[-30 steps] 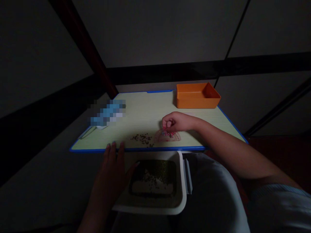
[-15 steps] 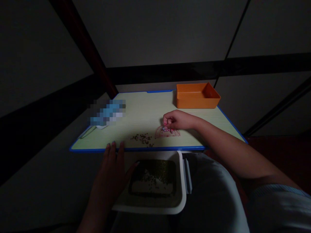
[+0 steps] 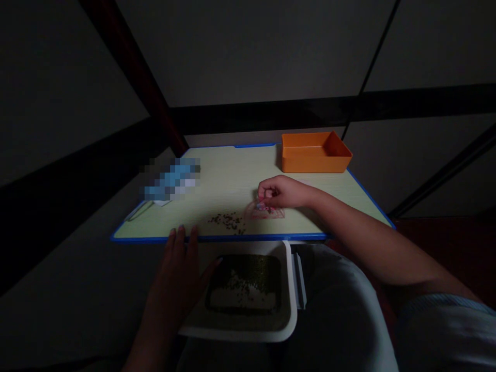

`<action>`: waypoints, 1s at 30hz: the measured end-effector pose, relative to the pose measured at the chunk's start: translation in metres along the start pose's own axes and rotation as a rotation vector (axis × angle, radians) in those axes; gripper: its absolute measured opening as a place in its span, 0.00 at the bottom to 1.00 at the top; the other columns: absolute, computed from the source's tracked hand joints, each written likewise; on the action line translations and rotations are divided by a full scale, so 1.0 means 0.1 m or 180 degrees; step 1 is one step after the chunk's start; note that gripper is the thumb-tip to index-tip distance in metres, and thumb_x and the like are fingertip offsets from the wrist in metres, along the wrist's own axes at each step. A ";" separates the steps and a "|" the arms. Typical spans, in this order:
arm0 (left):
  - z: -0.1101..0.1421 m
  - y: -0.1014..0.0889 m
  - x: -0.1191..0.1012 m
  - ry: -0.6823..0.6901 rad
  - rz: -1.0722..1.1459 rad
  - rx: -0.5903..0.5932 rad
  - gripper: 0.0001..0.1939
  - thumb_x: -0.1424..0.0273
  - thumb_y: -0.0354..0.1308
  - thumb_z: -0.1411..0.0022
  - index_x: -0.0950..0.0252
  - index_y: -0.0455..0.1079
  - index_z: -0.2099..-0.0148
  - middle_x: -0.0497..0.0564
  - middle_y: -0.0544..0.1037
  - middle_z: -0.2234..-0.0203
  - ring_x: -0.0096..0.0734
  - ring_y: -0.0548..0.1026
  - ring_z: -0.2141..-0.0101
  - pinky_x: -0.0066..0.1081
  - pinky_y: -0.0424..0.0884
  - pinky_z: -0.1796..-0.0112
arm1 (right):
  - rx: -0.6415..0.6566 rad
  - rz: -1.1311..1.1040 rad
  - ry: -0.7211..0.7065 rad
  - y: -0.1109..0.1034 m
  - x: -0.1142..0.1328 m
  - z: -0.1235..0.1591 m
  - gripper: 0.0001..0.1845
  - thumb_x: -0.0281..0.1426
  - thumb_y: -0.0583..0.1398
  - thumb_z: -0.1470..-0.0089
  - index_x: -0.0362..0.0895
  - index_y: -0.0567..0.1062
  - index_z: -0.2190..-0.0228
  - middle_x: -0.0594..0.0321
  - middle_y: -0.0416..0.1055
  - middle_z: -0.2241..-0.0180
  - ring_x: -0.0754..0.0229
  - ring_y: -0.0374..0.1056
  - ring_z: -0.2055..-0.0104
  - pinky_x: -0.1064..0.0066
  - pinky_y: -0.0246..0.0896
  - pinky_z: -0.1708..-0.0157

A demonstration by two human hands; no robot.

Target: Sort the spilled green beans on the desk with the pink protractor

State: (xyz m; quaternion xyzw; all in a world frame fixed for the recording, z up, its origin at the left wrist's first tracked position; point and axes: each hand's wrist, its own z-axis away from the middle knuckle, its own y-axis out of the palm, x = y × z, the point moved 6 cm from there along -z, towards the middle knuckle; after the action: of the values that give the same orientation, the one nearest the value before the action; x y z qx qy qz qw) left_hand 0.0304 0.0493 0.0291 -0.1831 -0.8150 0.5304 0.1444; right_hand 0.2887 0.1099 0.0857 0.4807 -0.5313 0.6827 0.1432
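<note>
My right hand (image 3: 279, 192) rests on a pale green tabletop with a blue edge (image 3: 232, 181), its fingers curled in a pinch over a small clear pink-rimmed piece (image 3: 264, 211) lying on the table. What the fingertips hold is too small to make out. Just left of it lies a scatter of small dark grains (image 3: 228, 221). My left hand (image 3: 179, 274) lies flat with fingers spread, fingertips at the table's near edge, thumb touching the rim of a white tray (image 3: 289, 289) that holds green and dark grains.
An orange open box (image 3: 313, 152) stands at the table's far right corner. A blurred blue object (image 3: 172, 179) lies at the left side, with a thin white thing beside it. The room around is dark.
My right hand and the pink-rimmed piece have shifted slightly away from me and to the left. My left hand has stayed put.
</note>
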 end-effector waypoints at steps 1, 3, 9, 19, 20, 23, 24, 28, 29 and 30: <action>0.00 0.00 0.00 0.0009 -0.0006 -0.0001 0.45 0.45 0.43 0.43 0.71 0.42 0.34 0.71 0.51 0.37 0.58 0.47 0.35 0.54 0.56 0.42 | -0.0091 0.0051 -0.0028 -0.01 0.01 0.00 0.03 0.26 0.60 0.50 0.40 0.70 0.70 0.68 0.69 0.80 0.68 0.63 0.79 0.75 0.53 0.76; -0.01 -0.01 -0.01 -0.0007 -0.0012 -0.0009 0.45 0.45 0.43 0.44 0.72 0.43 0.34 0.72 0.51 0.37 0.58 0.48 0.36 0.54 0.56 0.42 | -0.0170 0.0155 -0.0067 0.00 0.02 -0.02 0.03 0.26 0.60 0.49 0.40 0.71 0.69 0.69 0.68 0.80 0.69 0.62 0.79 0.75 0.51 0.76; -0.01 0.00 0.00 0.0008 -0.0044 0.0004 0.45 0.45 0.42 0.43 0.74 0.46 0.35 0.73 0.52 0.38 0.59 0.48 0.36 0.53 0.56 0.42 | -0.0050 0.0193 -0.0108 0.05 0.04 -0.03 0.02 0.26 0.60 0.49 0.40 0.72 0.69 0.72 0.64 0.83 0.70 0.59 0.81 0.75 0.50 0.77; 0.00 0.02 0.01 0.0041 -0.0080 -0.0009 0.45 0.46 0.44 0.43 0.71 0.42 0.34 0.72 0.51 0.37 0.60 0.47 0.36 0.54 0.57 0.43 | 0.0253 -0.0107 -0.0055 0.07 0.06 0.01 0.03 0.28 0.60 0.49 0.41 0.71 0.70 0.72 0.65 0.83 0.70 0.59 0.82 0.76 0.51 0.78; -0.01 0.02 0.01 0.0023 -0.0086 0.0009 0.45 0.46 0.44 0.43 0.71 0.43 0.34 0.72 0.51 0.37 0.60 0.48 0.36 0.54 0.57 0.43 | 0.0222 -0.0113 -0.0053 0.06 0.06 0.01 0.03 0.28 0.60 0.49 0.40 0.71 0.70 0.72 0.65 0.83 0.70 0.59 0.82 0.76 0.51 0.78; -0.01 0.01 0.00 0.0019 -0.0109 0.0024 0.45 0.45 0.43 0.43 0.73 0.44 0.35 0.73 0.52 0.38 0.59 0.48 0.36 0.53 0.56 0.42 | 0.0154 -0.0150 -0.0075 0.05 0.07 0.01 0.03 0.27 0.60 0.50 0.40 0.71 0.70 0.73 0.64 0.83 0.71 0.58 0.81 0.76 0.51 0.78; -0.01 0.01 0.00 0.0018 -0.0110 0.0018 0.45 0.45 0.43 0.43 0.73 0.45 0.35 0.73 0.52 0.38 0.59 0.48 0.36 0.53 0.56 0.42 | 0.0161 -0.0175 -0.0087 0.06 0.07 0.01 0.02 0.26 0.60 0.50 0.40 0.72 0.70 0.73 0.64 0.83 0.72 0.58 0.81 0.76 0.50 0.78; -0.01 0.01 0.00 0.0001 -0.0112 -0.0011 0.45 0.45 0.42 0.43 0.72 0.44 0.35 0.72 0.52 0.38 0.59 0.48 0.36 0.53 0.56 0.42 | 0.0310 -0.0242 -0.0079 0.12 0.04 -0.01 0.02 0.25 0.60 0.50 0.39 0.71 0.70 0.72 0.66 0.83 0.71 0.60 0.81 0.77 0.51 0.78; -0.01 0.01 0.00 0.0002 -0.0123 -0.0013 0.45 0.45 0.42 0.43 0.73 0.44 0.35 0.73 0.52 0.38 0.59 0.49 0.36 0.53 0.57 0.42 | 0.0321 -0.0222 -0.0071 0.13 0.03 -0.01 0.02 0.25 0.60 0.50 0.40 0.71 0.71 0.71 0.67 0.82 0.71 0.61 0.81 0.77 0.52 0.78; -0.01 0.01 0.00 0.0007 -0.0134 -0.0016 0.45 0.45 0.42 0.43 0.74 0.45 0.35 0.73 0.52 0.38 0.59 0.49 0.36 0.52 0.57 0.42 | 0.0322 -0.0190 -0.0063 0.14 0.03 -0.01 0.02 0.25 0.60 0.50 0.40 0.72 0.71 0.71 0.68 0.82 0.71 0.61 0.81 0.77 0.52 0.78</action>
State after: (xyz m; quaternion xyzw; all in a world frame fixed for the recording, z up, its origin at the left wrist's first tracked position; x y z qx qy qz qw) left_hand 0.0310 0.0508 0.0283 -0.1669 -0.8199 0.5250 0.1560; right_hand 0.2771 0.1047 0.0802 0.5096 -0.4829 0.6994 0.1338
